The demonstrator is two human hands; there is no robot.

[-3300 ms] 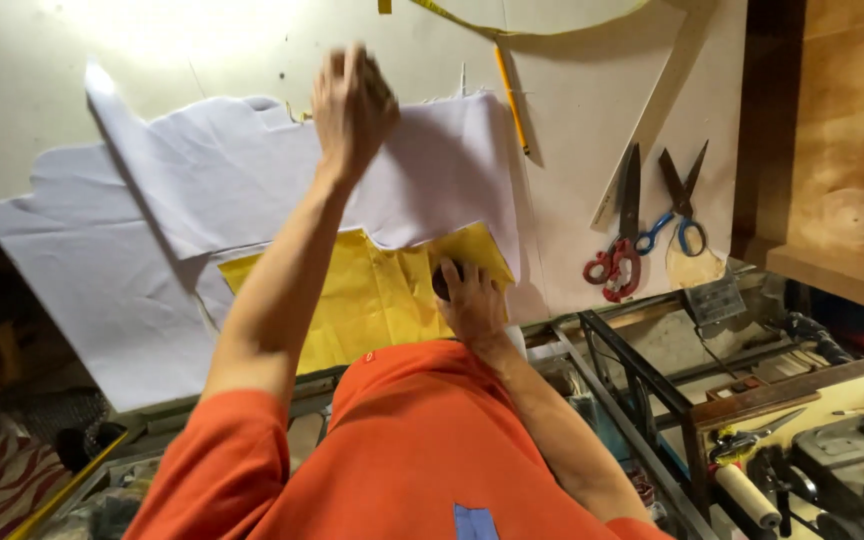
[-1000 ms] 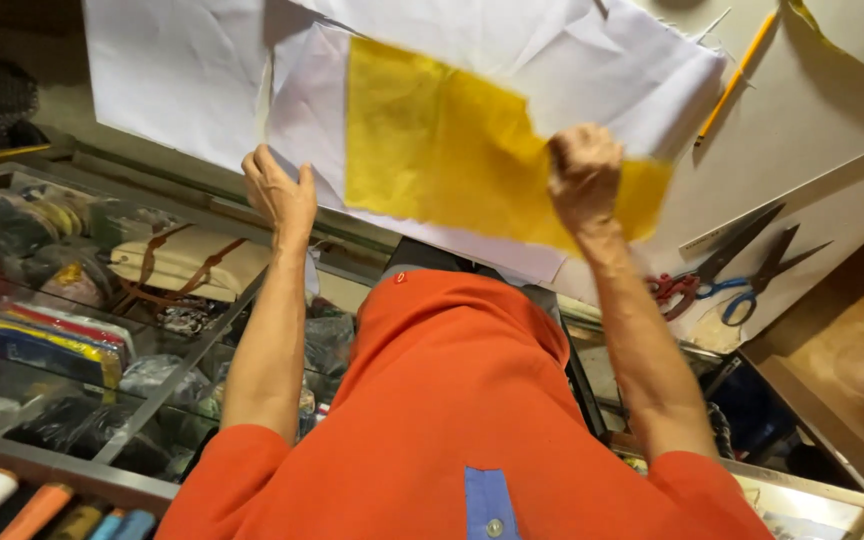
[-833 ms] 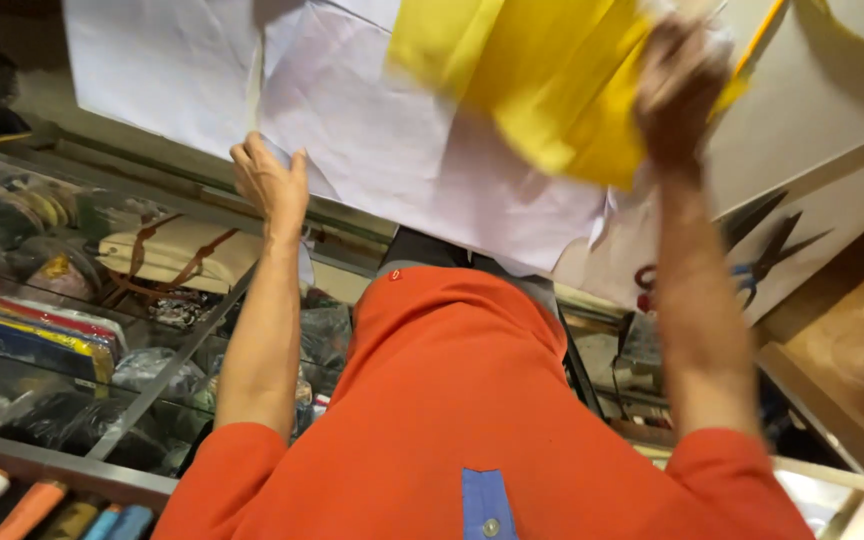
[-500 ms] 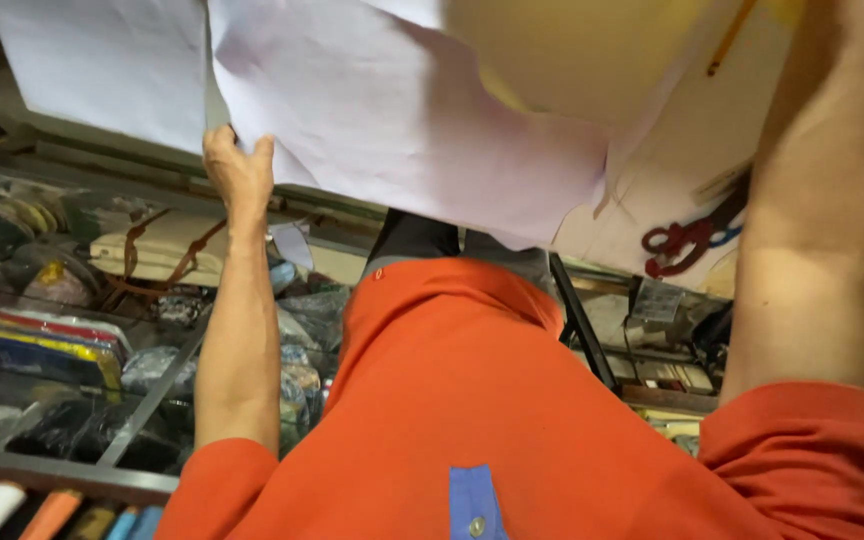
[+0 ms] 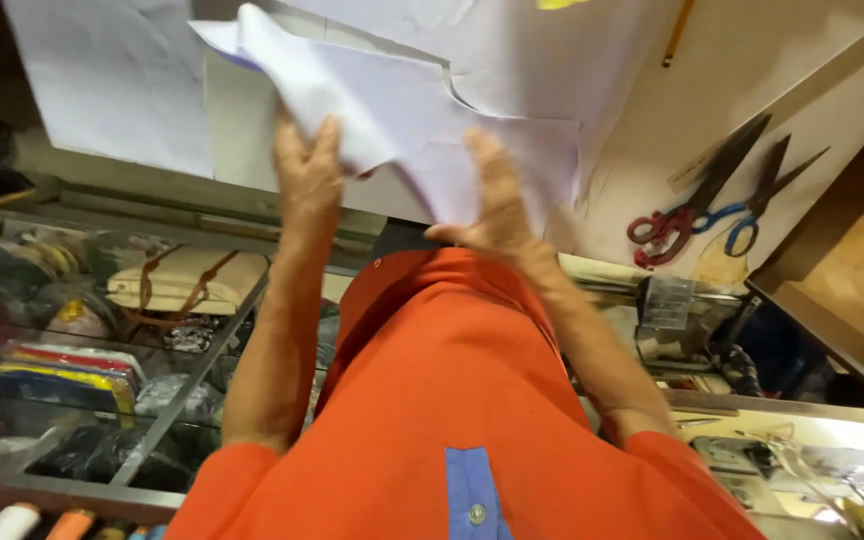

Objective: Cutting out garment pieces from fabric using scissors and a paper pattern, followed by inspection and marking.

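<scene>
Both hands are up on a pale lilac piece of cut fabric (image 5: 422, 120) that's lifted off the white counter (image 5: 782, 60) and folding over itself. The left hand (image 5: 310, 185) has its fingers (image 5: 327, 140) pinching the cloth from underneath near the folded edge. The right hand (image 5: 497, 200) is pressed flat-ish against the lower corner, fingers (image 5: 487, 150) spread out along the fabric, more steadying than clamping. The cloth hangs just in front of the person's orange shirt (image 5: 432, 400), over the counter's near edge. A second, larger sheet of the same pale fabric (image 5: 102, 80) lies flat on the counter to the left. Off to the right there are red-handled scissors (image 5: 697, 195) and blue-handled scissors (image 5: 767, 190) lying side by side, well apart from the hands. A yellow pencil (image 5: 679, 32) sits up top. Below the counter, a glass case (image 5: 82, 330) holds sewing stuff.
</scene>
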